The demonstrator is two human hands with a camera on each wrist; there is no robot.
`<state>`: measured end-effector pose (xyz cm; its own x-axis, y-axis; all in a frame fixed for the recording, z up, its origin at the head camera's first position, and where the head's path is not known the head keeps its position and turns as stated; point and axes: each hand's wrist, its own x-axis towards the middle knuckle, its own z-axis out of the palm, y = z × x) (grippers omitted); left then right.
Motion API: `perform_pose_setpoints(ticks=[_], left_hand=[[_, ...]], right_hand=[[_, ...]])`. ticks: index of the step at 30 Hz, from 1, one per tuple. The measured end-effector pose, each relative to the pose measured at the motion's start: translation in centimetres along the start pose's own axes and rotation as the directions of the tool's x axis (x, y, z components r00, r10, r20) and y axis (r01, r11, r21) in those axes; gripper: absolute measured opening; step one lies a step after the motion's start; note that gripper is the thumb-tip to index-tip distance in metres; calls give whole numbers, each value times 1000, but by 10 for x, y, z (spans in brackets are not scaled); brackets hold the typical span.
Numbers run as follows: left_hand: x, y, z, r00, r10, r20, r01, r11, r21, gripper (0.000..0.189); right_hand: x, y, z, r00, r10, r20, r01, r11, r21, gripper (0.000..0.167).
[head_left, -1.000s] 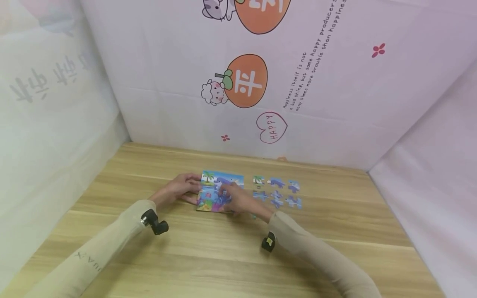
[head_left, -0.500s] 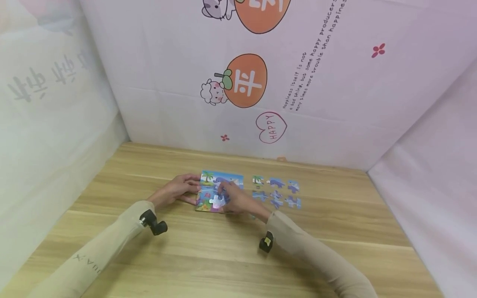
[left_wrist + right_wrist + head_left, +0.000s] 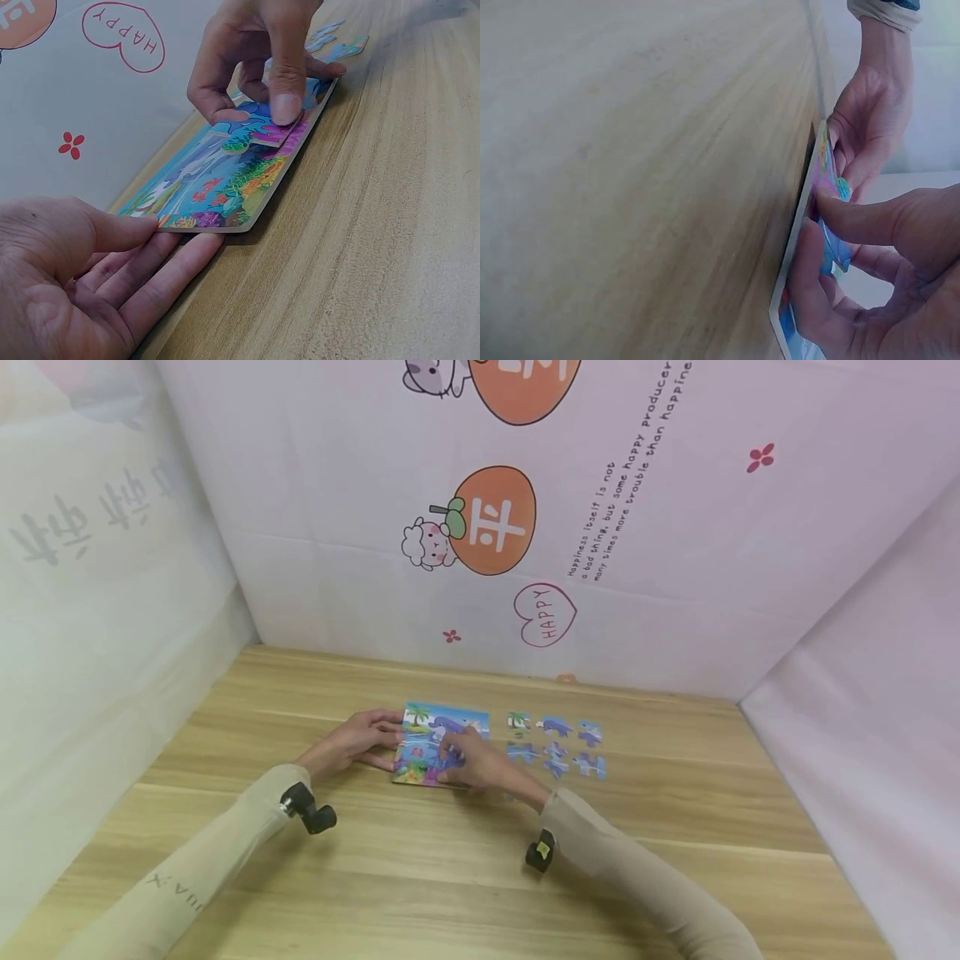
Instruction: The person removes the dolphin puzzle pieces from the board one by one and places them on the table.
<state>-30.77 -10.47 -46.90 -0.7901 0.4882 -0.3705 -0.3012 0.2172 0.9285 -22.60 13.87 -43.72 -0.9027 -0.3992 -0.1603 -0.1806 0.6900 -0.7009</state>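
A jigsaw puzzle board [image 3: 416, 717] with a palm tree, a dolphin and a bright reef lies on the wooden table. My left hand [image 3: 367, 742] grips its left edge, thumb on top and fingers beneath, as the left wrist view shows. Over the lower right part of the board, my right hand [image 3: 483, 762] pinches a puzzle piece [image 3: 259, 141] in blue, green and purple between thumb and fingers. That piece sits tilted, partly raised off the board's surface. In the right wrist view the thumb and fingers cover much of the piece [image 3: 838, 251].
Several loose puzzle pieces [image 3: 555, 760] lie in two rows to the right of the board. The wooden table [image 3: 420, 877] ends at a printed white backdrop [image 3: 337, 568] behind, with white cloth walls [image 3: 862, 718] at both sides.
Half a second ago the piece in my right hand showed a white glare; now its colours show, so its tilt has changed. The left hand stays on the board's edge.
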Motion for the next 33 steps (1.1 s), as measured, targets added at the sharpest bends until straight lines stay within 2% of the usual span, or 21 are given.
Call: perform_pose_setpoints(ticks=[4,8,17,20,26,33], left_hand=[[-1,0,-1,1000,-1,-5,1,1000,6,58],[-1,1,-1,1000,1,-8,-1,1000,4,57],[-2,-1,1,1000,4,-11,-4,1000,-10,58],[-2,-2,1,1000,7,-8,-7,1000,-15,58],[-2,-2,2,1000,7,-19,-7,1000,-19,59],[-3,-2,2,1000,17,-18,-18,1000,-8,60]], right_hand=[[4,2,-3,998,-63,0,63,998,-23,12],[3,3,-4,996,-90,-8,90,994,-60,10],[-4,0,-10,990,-139,-8,139,989,41,7],[-6,6,-15,988,-154,-23,155,984,87,7],[-15,20,-29,992,-122,-16,123,982,145,9],[-32,35,-41,999,-34,21,28,969,247,23]])
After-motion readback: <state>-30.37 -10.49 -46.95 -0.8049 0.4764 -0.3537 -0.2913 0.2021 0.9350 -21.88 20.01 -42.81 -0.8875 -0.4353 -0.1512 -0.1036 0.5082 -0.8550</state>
